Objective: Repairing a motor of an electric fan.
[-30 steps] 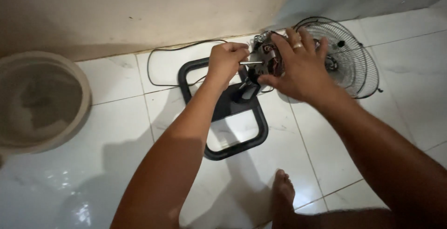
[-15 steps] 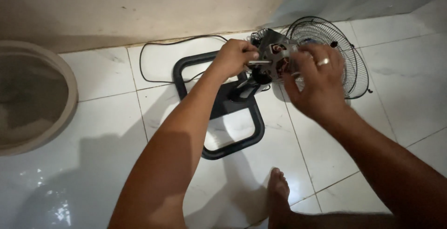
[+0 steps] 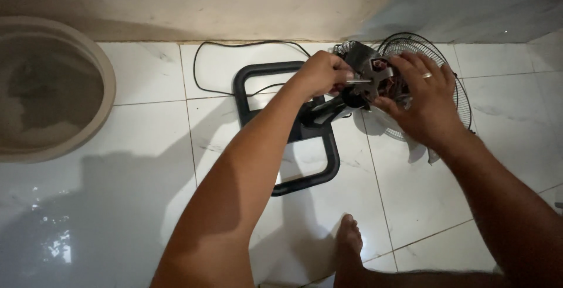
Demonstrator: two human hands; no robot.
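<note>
- The fan motor sits up at about one o'clock in the view, raised on a short dark neck above the black stand frame, with copper windings and bare metal plates showing.
- The left hand comes in from six o'clock and is closed on the motor's left side; its fingers are curled together around the end of a thin metal shaft that sticks out toward nine o'clock. Whether the tips pinch the shaft or only wrap it cannot be told.
- The right hand comes in from four o'clock and cups the motor's right side; its fingers are spread over the top of the housing, and the thumb presses against the lower front. A ring shows on one finger.
- The wire fan guard lies flat on the tiles at three o'clock of the motor, partly hidden by the right hand.
- The stand frame, a rounded rectangle, lies on the white floor tiles at seven o'clock of the motor.
- A thin black power cord loops along the floor from the frame toward ten o'clock, near the wall.
- A large round beige basin sits at nine o'clock, well apart from the hands.
- A bare foot rests on the tiles at six o'clock.
</note>
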